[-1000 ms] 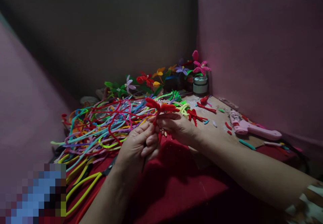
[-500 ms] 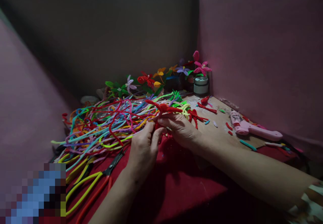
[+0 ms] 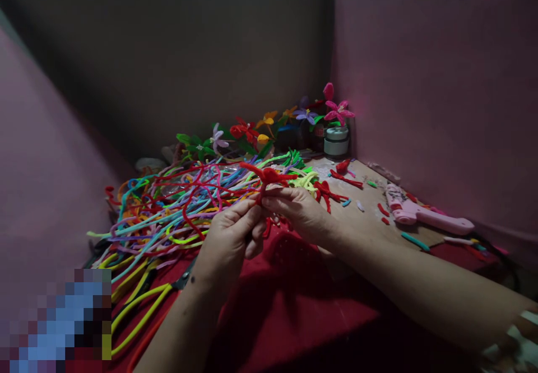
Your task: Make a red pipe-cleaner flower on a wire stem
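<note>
Both my hands meet over the middle of the table on a red pipe-cleaner flower (image 3: 265,175). My left hand (image 3: 229,237) pinches its stem from below with thumb and fingers closed. My right hand (image 3: 300,210) grips it just under the looped petals, fingers curled. The petals stick up above my fingertips. Behind them lies a big tangle of coloured pipe cleaners (image 3: 176,205). A red cloth (image 3: 302,300) covers the table under my wrists.
Finished pipe-cleaner flowers (image 3: 269,126) stand along the back wall beside a small jar (image 3: 335,141). A pink glue gun (image 3: 420,213) lies at the right among cut pieces. Pliers with yellow handles (image 3: 143,311) lie at the lower left. Walls close in on three sides.
My left hand has shifted its pinch on the stem, going from curled below to reaching up at the flower's base. The flower has tilted and dropped slightly. My right hand has barely moved.
</note>
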`<state>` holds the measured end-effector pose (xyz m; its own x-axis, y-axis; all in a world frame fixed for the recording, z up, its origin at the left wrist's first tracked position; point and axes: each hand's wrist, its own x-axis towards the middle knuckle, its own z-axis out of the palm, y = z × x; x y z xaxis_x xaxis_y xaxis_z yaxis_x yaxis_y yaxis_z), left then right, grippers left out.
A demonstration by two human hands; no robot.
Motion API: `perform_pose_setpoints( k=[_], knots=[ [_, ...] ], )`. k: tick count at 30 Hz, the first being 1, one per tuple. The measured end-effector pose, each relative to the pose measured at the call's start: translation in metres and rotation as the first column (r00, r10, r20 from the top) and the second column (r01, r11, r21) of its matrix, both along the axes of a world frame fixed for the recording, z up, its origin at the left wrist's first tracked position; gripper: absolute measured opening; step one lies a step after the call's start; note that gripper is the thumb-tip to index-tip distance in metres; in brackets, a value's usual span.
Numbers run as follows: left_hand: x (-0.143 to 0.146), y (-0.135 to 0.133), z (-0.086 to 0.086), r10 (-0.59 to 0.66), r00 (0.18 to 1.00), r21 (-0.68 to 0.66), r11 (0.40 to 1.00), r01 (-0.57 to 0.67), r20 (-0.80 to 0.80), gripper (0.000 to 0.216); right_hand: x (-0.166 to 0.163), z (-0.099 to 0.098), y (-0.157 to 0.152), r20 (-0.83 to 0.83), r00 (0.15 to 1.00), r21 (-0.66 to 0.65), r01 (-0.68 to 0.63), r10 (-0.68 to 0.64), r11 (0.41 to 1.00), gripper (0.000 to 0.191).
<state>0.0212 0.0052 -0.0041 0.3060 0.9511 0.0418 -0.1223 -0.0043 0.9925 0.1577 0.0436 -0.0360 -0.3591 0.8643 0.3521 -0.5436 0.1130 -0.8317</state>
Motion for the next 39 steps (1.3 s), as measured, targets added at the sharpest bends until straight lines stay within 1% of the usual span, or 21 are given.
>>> perform_pose_setpoints(
  k=[3,7,14,19,22,25,28,30,31,33,34,35,36,37,39],
  knots=[
    [-0.002,0.001,-0.002,-0.025,0.994,-0.103,0.994,0.036,0.104,0.015,0.0,-0.001,0.001,-0.012,1.0,-0.029,-0.022,0.022,0.999,0.015],
    [-0.002,0.002,-0.003,-0.033,0.984,-0.158,0.985,0.061,0.173,0.013,0.002,-0.002,0.001,0.014,1.0,-0.049,-0.012,0.013,0.999,0.02],
    [-0.001,0.0,0.0,-0.069,0.965,-0.193,0.974,0.121,0.254,0.013,0.002,0.001,0.0,-0.04,0.996,-0.009,-0.08,0.079,0.997,0.02],
    [-0.003,0.0,-0.002,-0.103,0.947,-0.205,0.964,0.171,0.305,0.015,0.001,-0.003,0.002,-0.052,0.997,-0.084,-0.062,0.058,0.995,0.019],
    [-0.005,0.001,-0.004,-0.158,0.935,-0.197,0.954,0.228,0.316,0.016,0.001,-0.004,0.002,-0.091,0.992,-0.115,-0.097,0.087,0.989,0.014],
    [-0.005,0.001,-0.005,-0.183,0.933,-0.189,0.95,0.249,0.31,0.019,0.001,-0.003,0.0,-0.113,0.987,-0.142,-0.13,0.114,0.981,0.013],
    [-0.004,0.001,-0.003,-0.175,0.948,-0.189,0.955,0.229,0.266,0.021,0.001,-0.002,-0.001,-0.126,0.984,-0.155,-0.147,0.128,0.977,0.013],
    [-0.002,0.0,-0.002,-0.15,0.969,-0.182,0.966,0.186,0.195,0.021,0.0,-0.002,0.0,-0.134,0.985,-0.186,-0.131,0.107,0.974,0.014],
    [0.0,0.0,-0.001,-0.126,0.983,-0.16,0.976,0.147,0.135,0.022,0.0,-0.002,0.0,-0.146,0.986,-0.205,-0.114,0.085,0.972,0.014],
    [0.003,-0.002,0.0,-0.045,0.997,-0.061,0.997,0.041,-0.059,0.025,-0.001,-0.003,0.002,-0.159,0.986,-0.232,-0.083,0.047,0.969,0.015],
    [0.005,-0.003,-0.001,0.025,0.984,0.027,0.999,-0.02,-0.178,0.026,-0.001,-0.004,0.002,-0.155,0.987,-0.237,-0.069,0.033,0.969,0.015],
    [0.007,-0.003,-0.002,0.114,0.948,0.14,0.987,-0.074,-0.297,0.025,-0.001,-0.005,0.003,-0.147,0.989,-0.243,-0.056,0.02,0.968,0.015],
    [0.008,-0.004,-0.004,0.22,0.89,0.273,0.955,-0.114,-0.4,0.023,-0.001,-0.005,0.003,-0.139,0.99,-0.255,-0.038,0.002,0.966,0.015],
    [0.009,-0.004,-0.007,0.338,0.813,0.41,0.902,-0.135,-0.475,0.019,-0.001,-0.006,0.004,-0.129,0.992,-0.273,-0.02,-0.015,0.962,0.016],
    [0.009,-0.003,-0.015,0.553,0.637,0.641,0.758,-0.118,-0.537,0.016,-0.002,-0.007,0.003,-0.118,0.991,-0.301,0.019,-0.057,0.953,0.015]
  ],
)
